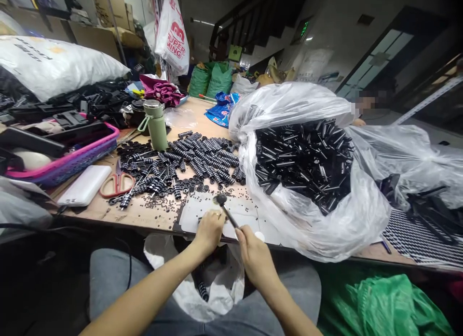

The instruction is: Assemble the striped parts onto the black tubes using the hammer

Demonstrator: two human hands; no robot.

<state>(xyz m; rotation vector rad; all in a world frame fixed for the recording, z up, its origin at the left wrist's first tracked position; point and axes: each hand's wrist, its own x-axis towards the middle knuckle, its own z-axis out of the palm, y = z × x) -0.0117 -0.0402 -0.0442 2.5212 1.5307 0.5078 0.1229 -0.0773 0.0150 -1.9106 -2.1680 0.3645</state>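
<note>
My right hand (255,254) is wrapped round the dark handle of a small hammer (230,215), its head raised over a white plate (235,213) at the table's front edge. My left hand (211,232) is closed on the plate's near side, just left of the hammer; what its fingers pinch is hidden. Tiny dark rings (155,205) are scattered on the table and plate. Behind them lie many black-and-white banded rollers (206,157) and loose black discs (188,184). Below my hands, a white bag (188,297) on my lap has banded rollers inside.
A big clear plastic bag (311,244) full of black parts (304,157) stands right of the plate. Leftward are scissors (117,184), a white power bank (85,186), a green bottle (156,128) and a pink-purple basket (90,152). A person (365,106) is at the back right.
</note>
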